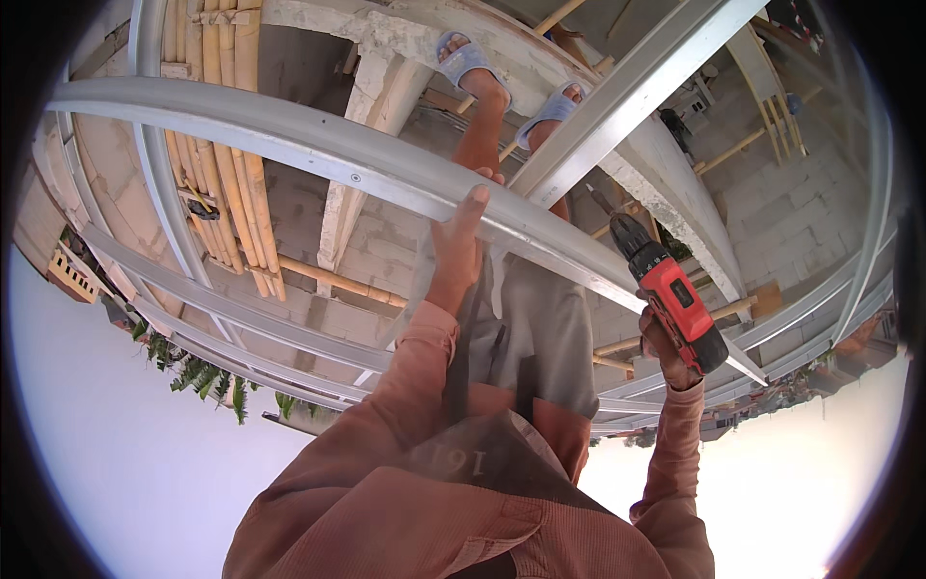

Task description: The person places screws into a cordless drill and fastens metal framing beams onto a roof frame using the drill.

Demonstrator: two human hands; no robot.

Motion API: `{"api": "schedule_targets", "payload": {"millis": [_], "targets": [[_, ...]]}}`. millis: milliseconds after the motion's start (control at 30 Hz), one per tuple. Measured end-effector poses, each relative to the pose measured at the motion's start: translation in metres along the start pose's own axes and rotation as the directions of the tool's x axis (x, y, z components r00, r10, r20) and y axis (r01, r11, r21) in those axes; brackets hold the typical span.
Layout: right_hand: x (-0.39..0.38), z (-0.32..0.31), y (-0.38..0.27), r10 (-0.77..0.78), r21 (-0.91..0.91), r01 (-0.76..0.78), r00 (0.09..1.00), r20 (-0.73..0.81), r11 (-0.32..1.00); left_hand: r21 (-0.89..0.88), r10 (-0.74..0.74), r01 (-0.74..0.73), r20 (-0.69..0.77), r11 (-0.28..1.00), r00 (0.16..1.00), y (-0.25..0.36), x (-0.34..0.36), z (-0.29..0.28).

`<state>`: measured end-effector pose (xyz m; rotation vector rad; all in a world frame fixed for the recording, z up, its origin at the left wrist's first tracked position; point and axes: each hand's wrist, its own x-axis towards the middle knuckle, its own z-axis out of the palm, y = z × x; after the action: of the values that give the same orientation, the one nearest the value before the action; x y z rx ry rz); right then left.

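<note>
My left hand (461, 241) grips a long silver metal channel (318, 152) that crosses in front of me, its thumb on the upper face and fingertips showing over the far edge. A red and black cordless drill (675, 294) is held in my right hand (666, 352), fingers closed round its handle. The drill's bit points up and away to the left, close to a second metal channel (627, 101). That second channel slants off to the far right and meets the first just right of my left hand. A small screw head (356, 178) shows on the first channel's face.
More metal framing (164, 183) runs at the left. Below are concrete beams (675, 193), several bamboo poles (231, 183) and a grey block wall (781, 232). My sandalled feet (468, 60) rest on a concrete ledge (405, 24). There are open drops between the beams.
</note>
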<state>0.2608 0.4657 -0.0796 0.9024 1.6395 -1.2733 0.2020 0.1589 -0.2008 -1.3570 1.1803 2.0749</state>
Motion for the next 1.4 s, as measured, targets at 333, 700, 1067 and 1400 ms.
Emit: {"api": "schedule_targets", "payload": {"millis": [333, 700, 1067, 1400], "targets": [[0.025, 0.033, -0.054, -0.278, -0.284, 0.338, 0.933, 0.229, 0.897, 0.046, -0.016, 0.016, -0.014, 0.999, 1.0, 0.003, 0.001, -0.001], [0.032, 0.037, -0.069, -0.394, -0.36, 0.508, 0.852, 0.345, 0.782, 0.061, -0.014, 0.013, 0.02, 0.998, 1.0, -0.003, -0.002, -0.007], [0.037, 0.037, -0.092, -0.385, -0.543, 0.568, 0.821, 0.421, 0.618, 0.075, 0.024, -0.029, 0.069, 0.997, 0.997, -0.009, -0.002, -0.012], [0.088, 0.023, -0.149, -0.065, -0.711, 0.683, 0.727, 0.683, 0.164, 0.013, 0.025, -0.026, 0.089, 1.0, 0.996, -0.014, 0.004, -0.013]]}}
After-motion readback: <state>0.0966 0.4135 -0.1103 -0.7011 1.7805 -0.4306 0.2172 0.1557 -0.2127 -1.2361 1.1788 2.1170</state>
